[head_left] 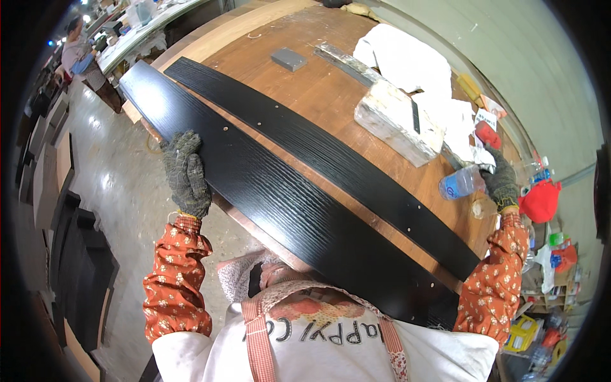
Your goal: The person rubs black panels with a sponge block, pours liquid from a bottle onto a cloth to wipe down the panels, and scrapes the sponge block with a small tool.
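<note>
Two long black boards with wood grain lie side by side across the brown table: a broad near board (254, 184) and a narrower curved far board (331, 149). My left hand (185, 174), in a dark grey knit glove, grips the near board's edge toward its left end, fingers curled. My right hand (501, 178), gloved alike, reaches to the table's right side. Its fingers are bent beside a white cloth (484, 158) and a red item (488, 135); what they hold is partly hidden. A clear plastic bottle (461, 183) lies just left of that hand.
A grey block (288, 59) and a plastic-wrapped block (400, 121) lie on the table (312, 28), near a heap of white cloth (404, 57). Dark panels (83, 261) stack on the floor at left. Another person (83, 57) stands at a far bench.
</note>
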Demonstrator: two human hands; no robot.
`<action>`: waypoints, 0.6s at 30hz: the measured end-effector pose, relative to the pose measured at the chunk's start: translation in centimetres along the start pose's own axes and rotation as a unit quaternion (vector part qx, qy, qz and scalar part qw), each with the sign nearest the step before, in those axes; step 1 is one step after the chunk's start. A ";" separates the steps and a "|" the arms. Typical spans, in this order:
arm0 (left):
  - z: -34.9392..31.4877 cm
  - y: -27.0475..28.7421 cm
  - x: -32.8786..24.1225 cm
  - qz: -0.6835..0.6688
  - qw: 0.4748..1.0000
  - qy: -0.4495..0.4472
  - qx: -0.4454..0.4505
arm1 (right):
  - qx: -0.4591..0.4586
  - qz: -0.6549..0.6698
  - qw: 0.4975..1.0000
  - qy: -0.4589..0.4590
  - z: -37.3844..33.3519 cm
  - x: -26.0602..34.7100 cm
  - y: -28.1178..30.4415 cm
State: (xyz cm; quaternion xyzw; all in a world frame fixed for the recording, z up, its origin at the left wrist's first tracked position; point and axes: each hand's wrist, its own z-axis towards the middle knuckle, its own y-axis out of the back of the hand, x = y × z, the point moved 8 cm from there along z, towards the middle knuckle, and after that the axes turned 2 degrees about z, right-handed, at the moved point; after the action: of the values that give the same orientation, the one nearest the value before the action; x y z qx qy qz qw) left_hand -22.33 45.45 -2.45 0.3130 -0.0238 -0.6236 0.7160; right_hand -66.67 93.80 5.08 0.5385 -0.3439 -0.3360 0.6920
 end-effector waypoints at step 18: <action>-0.2 2.2 4.2 -0.057 0.989 0.088 -0.102 | 0.228 0.223 0.838 0.442 -12.3 39.8 -5.4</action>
State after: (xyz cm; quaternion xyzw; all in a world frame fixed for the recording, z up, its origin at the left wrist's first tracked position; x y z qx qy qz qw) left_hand -19.36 41.79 -3.03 0.2925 0.1210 -0.6329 0.7066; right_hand -35.51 65.83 2.12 0.6812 -0.1790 0.1895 0.6842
